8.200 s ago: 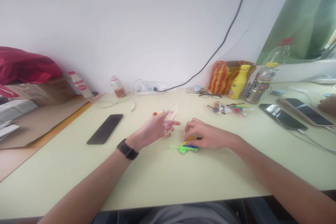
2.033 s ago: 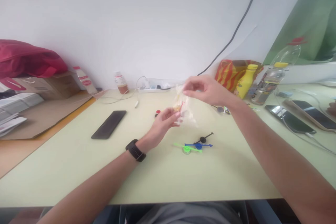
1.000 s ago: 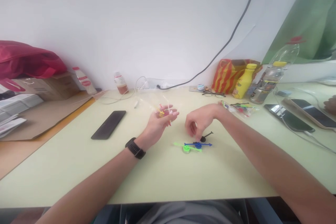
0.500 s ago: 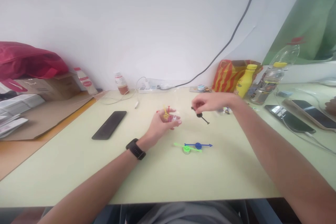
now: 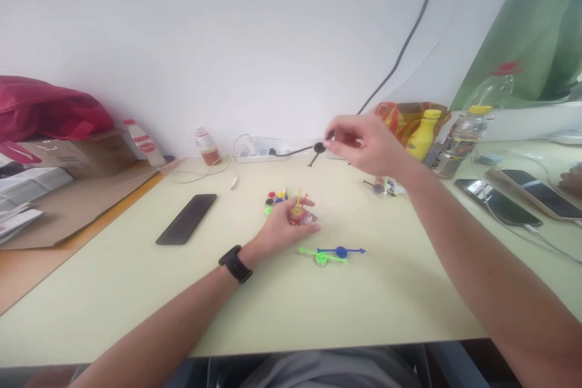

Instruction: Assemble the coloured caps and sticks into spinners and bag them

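Black spinner, in the head view, is in the air beyond your left hand, well above the table, one end slanting down to the left. Your right hand pinches it between thumb and fingers near its other end. Your left hand is curled around a yellow spinner, which points up from your grasp; a reddish piece shows beside it among your fingers, too blurred for you to make out its shape. Nearer to you on the table lie a green spinner and a blue spinner, overlapping in view at the left end of the blue one. Just beyond your left hand sits a cluster of small coloured discs, partly hidden by it. You wear a black watch on your left wrist. Off to your left lies a black phone; past your right forearm you can see part of a clear packet of small parts.
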A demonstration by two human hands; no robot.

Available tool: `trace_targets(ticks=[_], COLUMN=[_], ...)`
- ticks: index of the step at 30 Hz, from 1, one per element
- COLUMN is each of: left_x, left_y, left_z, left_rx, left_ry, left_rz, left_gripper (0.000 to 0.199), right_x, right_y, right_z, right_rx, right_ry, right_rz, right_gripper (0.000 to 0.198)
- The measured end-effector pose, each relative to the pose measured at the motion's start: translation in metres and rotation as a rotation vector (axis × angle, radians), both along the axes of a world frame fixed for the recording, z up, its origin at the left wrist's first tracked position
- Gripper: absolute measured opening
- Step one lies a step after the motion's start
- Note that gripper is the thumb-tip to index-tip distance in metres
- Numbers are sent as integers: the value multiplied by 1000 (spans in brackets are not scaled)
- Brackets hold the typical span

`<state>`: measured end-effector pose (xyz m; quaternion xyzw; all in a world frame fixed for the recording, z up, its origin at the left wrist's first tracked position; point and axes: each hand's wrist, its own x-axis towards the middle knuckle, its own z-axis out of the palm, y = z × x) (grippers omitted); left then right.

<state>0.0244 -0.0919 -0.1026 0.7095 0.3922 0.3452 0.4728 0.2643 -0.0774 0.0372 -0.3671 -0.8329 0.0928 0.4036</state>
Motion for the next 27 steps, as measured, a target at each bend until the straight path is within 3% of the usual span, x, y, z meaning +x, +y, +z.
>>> trace_targets(ticks=[10,18,22,27], left_x=[2,-1,-1,0], left_y=[1,5,3,0], left_z=[-3,-7,-5,-5], left_rx=[162,176,176,164], left_ry=[90,104,120,64], left_rz=[34,37,5,-46], left_gripper=[49,50,51,56], right_x=[-13,-5,11,18], right_y=[-7,-7,-2,8], right_z=[-6,-2,2,-3], right_rx=[-205,-471,-674,-752], right_ry=[-356,-516,-570,-601], right_rz=[16,-108,18,115], right_gripper=[22,54,58,53])
